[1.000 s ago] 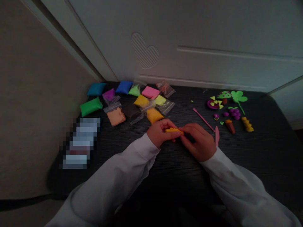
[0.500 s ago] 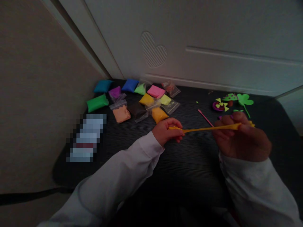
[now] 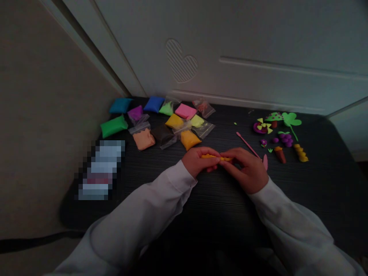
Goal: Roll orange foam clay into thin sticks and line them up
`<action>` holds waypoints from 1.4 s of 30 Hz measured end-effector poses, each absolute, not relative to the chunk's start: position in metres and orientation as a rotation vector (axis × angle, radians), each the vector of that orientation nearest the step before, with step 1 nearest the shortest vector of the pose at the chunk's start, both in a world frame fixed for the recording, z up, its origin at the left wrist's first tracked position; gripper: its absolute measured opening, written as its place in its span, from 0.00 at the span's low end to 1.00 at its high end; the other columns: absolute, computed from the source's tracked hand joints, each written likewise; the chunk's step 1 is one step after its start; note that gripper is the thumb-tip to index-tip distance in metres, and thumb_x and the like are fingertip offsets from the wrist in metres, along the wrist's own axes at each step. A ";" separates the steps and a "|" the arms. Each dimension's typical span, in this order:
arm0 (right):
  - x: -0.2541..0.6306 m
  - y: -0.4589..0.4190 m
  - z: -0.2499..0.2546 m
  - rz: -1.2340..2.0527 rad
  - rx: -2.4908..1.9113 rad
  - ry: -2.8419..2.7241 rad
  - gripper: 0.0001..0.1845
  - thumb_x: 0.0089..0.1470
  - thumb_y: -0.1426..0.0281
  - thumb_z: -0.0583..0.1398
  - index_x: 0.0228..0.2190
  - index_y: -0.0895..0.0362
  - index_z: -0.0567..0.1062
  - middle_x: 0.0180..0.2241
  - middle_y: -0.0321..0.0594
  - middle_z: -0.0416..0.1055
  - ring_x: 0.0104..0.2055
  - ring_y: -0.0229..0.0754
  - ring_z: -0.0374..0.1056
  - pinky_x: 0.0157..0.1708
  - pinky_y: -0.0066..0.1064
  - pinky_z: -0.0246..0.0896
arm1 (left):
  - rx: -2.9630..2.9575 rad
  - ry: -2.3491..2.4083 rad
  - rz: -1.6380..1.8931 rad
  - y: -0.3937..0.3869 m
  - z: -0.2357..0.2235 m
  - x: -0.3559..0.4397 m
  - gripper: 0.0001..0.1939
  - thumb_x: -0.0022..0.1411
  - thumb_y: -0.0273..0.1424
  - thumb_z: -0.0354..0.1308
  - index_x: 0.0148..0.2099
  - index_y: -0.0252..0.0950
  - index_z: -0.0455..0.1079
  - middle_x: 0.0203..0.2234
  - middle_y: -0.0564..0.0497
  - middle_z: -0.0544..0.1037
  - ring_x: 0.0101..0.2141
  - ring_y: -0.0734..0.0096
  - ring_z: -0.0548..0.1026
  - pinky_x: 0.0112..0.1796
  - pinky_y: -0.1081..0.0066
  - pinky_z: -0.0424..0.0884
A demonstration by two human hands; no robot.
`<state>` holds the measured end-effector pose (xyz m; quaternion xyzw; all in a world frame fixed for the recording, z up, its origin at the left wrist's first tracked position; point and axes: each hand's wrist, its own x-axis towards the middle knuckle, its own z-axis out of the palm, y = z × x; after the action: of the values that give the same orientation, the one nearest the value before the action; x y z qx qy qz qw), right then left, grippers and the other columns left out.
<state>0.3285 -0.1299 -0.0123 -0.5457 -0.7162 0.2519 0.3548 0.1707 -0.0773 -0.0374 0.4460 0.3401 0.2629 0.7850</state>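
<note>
My left hand (image 3: 197,161) and my right hand (image 3: 247,168) meet over the middle of the dark table (image 3: 316,191). Both pinch a short strip of orange clay (image 3: 216,156) between thumb and fingers, one hand at each end. The clay lies level just above the tabletop. An opened bag of orange clay (image 3: 189,138) sits just beyond my left hand. A pink modelling tool (image 3: 247,145) lies slanted behind my right hand, and a second pink tool (image 3: 265,161) rests by my right wrist.
Several small bags of coloured clay (image 3: 161,119) lie spread at the back left. Finished clay figures (image 3: 280,132), among them purple grapes, a green leaf and a yellow piece, stand at the back right. A blurred flat object (image 3: 99,170) lies at the left edge. A white cabinet (image 3: 230,53) rises behind.
Half a second ago my right hand had drawn the clay out into a long thin strand to the right. Now the hands are back together and the clay is short again.
</note>
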 end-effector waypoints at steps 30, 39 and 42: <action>0.342 -0.121 0.000 1.587 -1.089 -0.801 0.12 0.46 0.72 0.54 0.34 0.53 0.73 0.30 0.38 0.65 0.28 0.33 0.61 0.24 0.27 0.59 | 1.682 1.113 0.854 -0.043 -0.037 0.160 0.12 0.55 0.32 0.52 0.40 0.34 0.70 0.37 0.49 0.75 0.39 0.71 0.71 0.44 0.68 0.65; 0.340 -0.126 0.000 1.640 -0.988 -0.787 0.12 0.42 0.66 0.62 0.33 0.50 0.71 0.22 0.31 0.70 0.14 0.26 0.55 0.12 0.20 0.49 | 1.319 1.095 1.042 -0.029 -0.047 0.155 0.10 0.52 0.32 0.55 0.37 0.33 0.70 0.32 0.49 0.74 0.33 0.74 0.72 0.39 0.69 0.67; 0.339 -0.127 -0.002 1.651 -0.897 -0.762 0.07 0.43 0.64 0.62 0.27 0.52 0.70 0.14 0.26 0.63 0.10 0.23 0.44 0.11 0.19 0.39 | 1.322 1.030 1.020 -0.033 -0.043 0.156 0.10 0.52 0.31 0.54 0.36 0.32 0.69 0.27 0.51 0.73 0.28 0.76 0.70 0.29 0.74 0.67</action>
<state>0.3388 -0.1269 -0.0016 -0.3754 -0.3192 0.6911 0.5287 0.1562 -0.0334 -0.0430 0.5600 0.4362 0.4320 0.5564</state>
